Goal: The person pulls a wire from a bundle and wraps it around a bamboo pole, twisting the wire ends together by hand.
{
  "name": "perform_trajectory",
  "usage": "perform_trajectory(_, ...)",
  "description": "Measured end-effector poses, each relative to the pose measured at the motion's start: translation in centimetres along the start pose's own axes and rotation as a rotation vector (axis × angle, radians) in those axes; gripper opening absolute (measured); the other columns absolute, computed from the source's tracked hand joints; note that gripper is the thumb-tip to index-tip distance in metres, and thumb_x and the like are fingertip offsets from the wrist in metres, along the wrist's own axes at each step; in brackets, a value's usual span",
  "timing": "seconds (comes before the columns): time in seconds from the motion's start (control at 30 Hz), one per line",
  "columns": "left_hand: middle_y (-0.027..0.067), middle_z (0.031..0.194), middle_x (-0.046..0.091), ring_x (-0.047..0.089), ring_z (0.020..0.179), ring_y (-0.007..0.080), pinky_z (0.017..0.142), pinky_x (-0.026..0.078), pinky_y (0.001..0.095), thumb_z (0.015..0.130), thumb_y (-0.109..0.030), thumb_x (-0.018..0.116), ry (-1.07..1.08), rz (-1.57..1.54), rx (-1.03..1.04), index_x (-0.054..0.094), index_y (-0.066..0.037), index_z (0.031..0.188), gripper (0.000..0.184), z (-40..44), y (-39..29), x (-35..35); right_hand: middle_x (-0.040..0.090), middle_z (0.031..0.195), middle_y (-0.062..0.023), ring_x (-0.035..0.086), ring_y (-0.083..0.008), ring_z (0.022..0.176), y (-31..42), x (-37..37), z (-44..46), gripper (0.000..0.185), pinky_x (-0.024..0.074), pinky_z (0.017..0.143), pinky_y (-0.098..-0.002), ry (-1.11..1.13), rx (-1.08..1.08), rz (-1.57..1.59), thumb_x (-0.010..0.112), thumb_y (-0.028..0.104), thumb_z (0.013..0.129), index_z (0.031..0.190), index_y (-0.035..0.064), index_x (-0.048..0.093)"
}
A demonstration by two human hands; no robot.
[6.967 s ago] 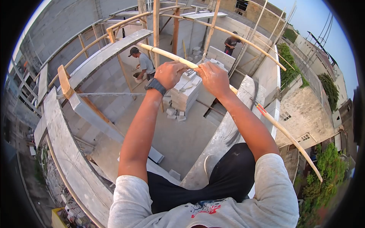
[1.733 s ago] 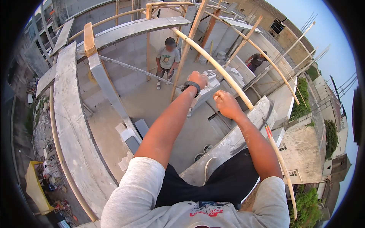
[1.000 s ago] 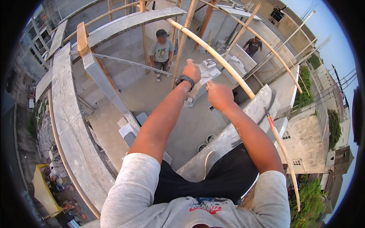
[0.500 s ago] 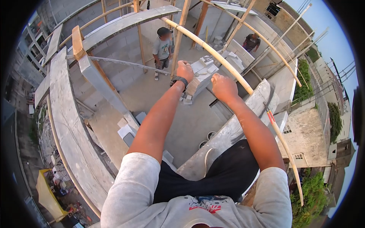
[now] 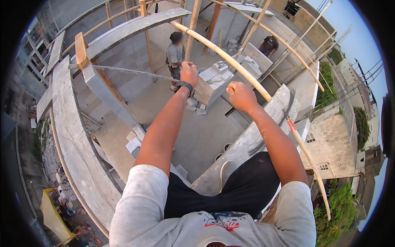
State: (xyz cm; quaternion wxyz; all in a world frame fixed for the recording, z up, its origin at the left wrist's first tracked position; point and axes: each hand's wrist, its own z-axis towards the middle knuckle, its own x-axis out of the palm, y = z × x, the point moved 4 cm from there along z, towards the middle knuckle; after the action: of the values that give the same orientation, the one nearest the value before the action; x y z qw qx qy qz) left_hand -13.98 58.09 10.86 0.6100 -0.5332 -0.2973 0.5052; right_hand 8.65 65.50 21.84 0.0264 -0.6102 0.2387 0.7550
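Both my arms reach forward over a drop between the walls. My left hand (image 5: pixel 189 74), with a dark band on its wrist, is closed with the fingers curled; anything in it is too thin or hidden to make out. My right hand (image 5: pixel 242 97) is also closed, thumb and forefinger pinched together, and its content cannot be made out. Just beyond both hands a bamboo pole (image 5: pixel 225 58) slants across the view. Below my right forearm lies a grey, dusty plank (image 5: pixel 222 164), with dark thin wires (image 5: pixel 290 108) near its far end.
A person (image 5: pixel 175 57) stands below by a stack of pale blocks (image 5: pixel 212 84); another person (image 5: pixel 269 46) bends farther back. A weathered plank (image 5: pixel 78 136) runs along the left beside a wooden post (image 5: pixel 82 53). At the right, a bamboo pole (image 5: pixel 312 164) hangs over the outer edge.
My left hand has moved slightly left and up; my right hand has shifted slightly left. Both remain closed. The person by the blocks has turned, and the view has shifted a little.
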Motion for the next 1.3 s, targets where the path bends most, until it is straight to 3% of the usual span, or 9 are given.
perform_trajectory(0.17, 0.0246, 0.092, 0.068, 0.067, 0.089, 0.0393, 0.081, 0.051, 0.0475, 0.097, -0.017, 0.052, -0.046, 0.230, 0.089, 0.046, -0.002, 0.118, 0.027, -0.5, -2.6, -1.1, 0.061, 0.073, -0.0049, 0.056, -0.0131, 0.068, 1.0, 1.9, 0.3, 0.026, 0.0477, 0.065, -0.0307, 0.307, -0.069, -0.395, 0.064, 0.027, 0.092, 0.093, 0.0015, 0.069)
perform_trajectory(0.23, 0.0249, 0.090, 0.068, 0.067, 0.087, 0.0403, 0.079, 0.051, 0.0477, 0.097, -0.017, 0.051, 0.016, 0.179, 0.000, 0.047, -0.003, 0.117, 0.024, -0.2, -2.5, -1.8, 0.059, 0.071, -0.0013, 0.057, -0.0105, 0.071, 3.7, -0.6, -0.8, 0.025, 0.0491, 0.068, -0.0289, 0.720, 0.246, 0.279, 0.064, 0.027, 0.094, 0.095, 0.0026, 0.069)
perform_trajectory(0.43, 0.0147, 0.084, 0.067, 0.067, 0.074, 0.0257, 0.071, 0.052, 0.0400, 0.096, -0.017, 0.054, -0.041, 0.043, 0.147, 0.054, -0.001, 0.108, 0.020, 2.1, -2.4, -4.0, 0.058, 0.069, 0.0025, 0.051, -0.0069, 0.064, 2.3, -2.9, -1.0, 0.026, 0.0441, 0.070, -0.0228, 0.234, 0.229, 1.122, 0.062, 0.024, 0.096, 0.090, -0.0009, 0.068)
perform_trajectory(0.6, 0.0174, 0.089, 0.070, 0.068, 0.082, 0.0301, 0.076, 0.052, 0.0419, 0.095, -0.019, 0.057, -0.061, 0.012, 0.000, 0.054, -0.002, 0.109, 0.022, 1.0, -3.5, -4.7, 0.070, 0.097, -0.0171, 0.066, -0.0386, 0.090, 1.2, -2.7, -0.8, 0.019, 0.0510, 0.078, -0.0497, -0.016, 0.052, -0.108, 0.056, 0.018, 0.090, 0.094, 0.0049, 0.069)
perform_trajectory(0.77, 0.0183, 0.085, 0.070, 0.069, 0.079, 0.0308, 0.075, 0.053, 0.0405, 0.094, -0.018, 0.058, -0.176, 0.208, 0.080, 0.055, -0.001, 0.107, 0.022, 1.2, -4.7, -5.9, 0.072, 0.088, -0.0126, 0.069, -0.0287, 0.080, 4.1, -0.9, -1.1, 0.021, 0.0548, 0.078, -0.0423, 0.321, -0.142, -0.254, 0.058, 0.020, 0.091, 0.096, 0.0038, 0.070)
perform_trajectory(0.83, 0.0193, 0.090, 0.070, 0.069, 0.085, 0.0336, 0.078, 0.052, 0.0426, 0.094, -0.020, 0.057, -0.163, 0.186, 0.049, 0.055, -0.003, 0.109, 0.023, 1.7, -3.9, -6.7, 0.068, 0.088, -0.0044, 0.061, -0.0155, 0.071, 6.3, -1.9, -2.1, 0.020, 0.0538, 0.077, -0.0340, 0.722, 0.147, 0.653, 0.060, 0.021, 0.095, 0.091, 0.0035, 0.069)
perform_trajectory(0.93, 0.0201, 0.094, 0.071, 0.068, 0.091, 0.0369, 0.081, 0.051, 0.0451, 0.095, -0.022, 0.056, -0.166, 0.098, 0.033, 0.055, -0.005, 0.111, 0.024, 3.1, -2.6, -7.8, 0.056, 0.066, 0.0032, 0.057, -0.0064, 0.068, 4.8, -2.7, -1.5, 0.025, 0.0492, 0.066, -0.0276, 0.371, 0.121, 1.208, 0.065, 0.027, 0.093, 0.087, 0.0029, 0.070)
perform_trajectory(1.17, 0.0180, 0.095, 0.071, 0.068, 0.090, 0.0376, 0.080, 0.051, 0.0465, 0.096, -0.023, 0.055, -0.210, 0.195, 0.117, 0.055, -0.005, 0.111, 0.023, 1.7, -4.9, -8.1, 0.066, 0.076, -0.0141, 0.064, -0.0221, 0.076, 0.5, -0.9, -0.8, 0.023, 0.0504, 0.075, -0.0391, 0.073, -0.070, -0.127, 0.061, 0.021, 0.090, 0.090, 0.0001, 0.070)
perform_trajectory(1.3, 0.0197, 0.094, 0.071, 0.068, 0.089, 0.0393, 0.080, 0.051, 0.0474, 0.097, -0.025, 0.053, -0.187, 0.308, 0.029, 0.052, -0.006, 0.113, 0.025, 0.9, -6.5, -8.2, 0.069, 0.079, -0.0128, 0.064, -0.0228, 0.078, 4.1, -2.6, -1.7, 0.025, 0.0511, 0.074, -0.0412, 0.533, -0.023, 0.182, 0.062, 0.025, 0.090, 0.090, 0.0028, 0.073)
